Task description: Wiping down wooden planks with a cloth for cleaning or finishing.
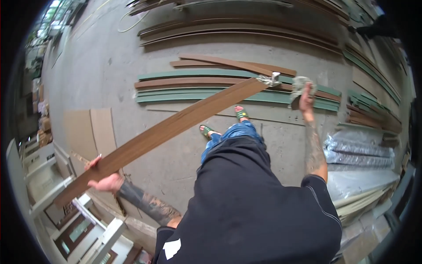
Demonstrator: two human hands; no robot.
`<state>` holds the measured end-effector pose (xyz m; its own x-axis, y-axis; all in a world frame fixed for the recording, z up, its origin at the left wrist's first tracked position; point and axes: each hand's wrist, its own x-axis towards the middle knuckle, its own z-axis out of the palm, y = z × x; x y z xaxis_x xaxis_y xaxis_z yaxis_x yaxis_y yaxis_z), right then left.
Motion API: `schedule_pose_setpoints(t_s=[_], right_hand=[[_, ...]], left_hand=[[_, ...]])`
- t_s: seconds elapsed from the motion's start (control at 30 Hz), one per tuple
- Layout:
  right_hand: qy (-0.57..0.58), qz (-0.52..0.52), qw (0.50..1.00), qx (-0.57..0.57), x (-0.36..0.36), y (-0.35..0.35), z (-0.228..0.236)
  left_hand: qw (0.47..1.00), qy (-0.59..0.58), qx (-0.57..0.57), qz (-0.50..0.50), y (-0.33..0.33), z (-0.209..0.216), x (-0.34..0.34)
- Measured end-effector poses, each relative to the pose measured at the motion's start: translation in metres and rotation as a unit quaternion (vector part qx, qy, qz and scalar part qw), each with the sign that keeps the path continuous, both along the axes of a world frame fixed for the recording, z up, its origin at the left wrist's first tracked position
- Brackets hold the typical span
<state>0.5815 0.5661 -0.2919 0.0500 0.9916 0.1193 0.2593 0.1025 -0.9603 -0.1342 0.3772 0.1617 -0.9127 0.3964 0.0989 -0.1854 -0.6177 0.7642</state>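
Observation:
A long brown wood-grain plank (pixel 184 121) slants across the view from lower left to upper middle. My left hand (pixel 106 181) grips it close to its lower-left end, thumb at the near edge and fingertips showing past the far edge. Off to the right, my right hand (pixel 306 102) is closed on a crumpled grey-white rag (pixel 301 82), apart from the plank; a dark patch shows beneath the fingers. At the plank's far end is a second crumpled whitish bunch (pixel 270 79), over the stacked strips; whether it touches the plank I cannot tell.
Green strips (pixel 176 96) and brown strips (pixel 184 82) lie on the concrete floor ahead of my feet. Farther off are long dark profiles (pixel 241 31). Plastic-wrapped bundles (pixel 360 149) sit at right. White frames (pixel 103 242) stand at lower left, near brown flat sheets (pixel 79 130).

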Motion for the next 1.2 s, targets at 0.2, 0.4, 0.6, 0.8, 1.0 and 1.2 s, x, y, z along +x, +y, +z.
schedule_pose_setpoints(t_s=[0.2, 0.4, 0.6, 0.8, 1.0, 1.2], right_hand=[[0.007, 0.096, 0.994, -0.056, -0.134, 0.042, 0.224], [-0.274, 0.337, 0.884, 0.175, -0.297, 0.006, 0.305], [-0.237, 0.412, 0.877, -0.072, -0.371, -0.054, 0.318], [-0.143, 0.451, 0.881, -0.035, -0.514, -0.097, 0.356], [-0.309, 0.323, 0.891, 0.076, -0.431, -0.138, 0.342], [-0.389, 0.266, 0.882, -0.02, -0.396, -0.138, 0.299]], left_hand=[[0.996, -0.028, 0.01, 0.085, 0.019, -0.007, 0.059], [0.995, -0.1, 0.023, -0.005, 0.056, 0.001, 0.097], [0.986, -0.148, 0.038, -0.075, 0.046, -0.05, 0.078], [0.972, -0.195, -0.032, -0.128, 0.029, -0.07, 0.088], [0.923, -0.322, -0.113, -0.18, 0.05, -0.11, 0.089], [0.882, -0.347, -0.182, -0.263, 0.075, -0.174, 0.12]])
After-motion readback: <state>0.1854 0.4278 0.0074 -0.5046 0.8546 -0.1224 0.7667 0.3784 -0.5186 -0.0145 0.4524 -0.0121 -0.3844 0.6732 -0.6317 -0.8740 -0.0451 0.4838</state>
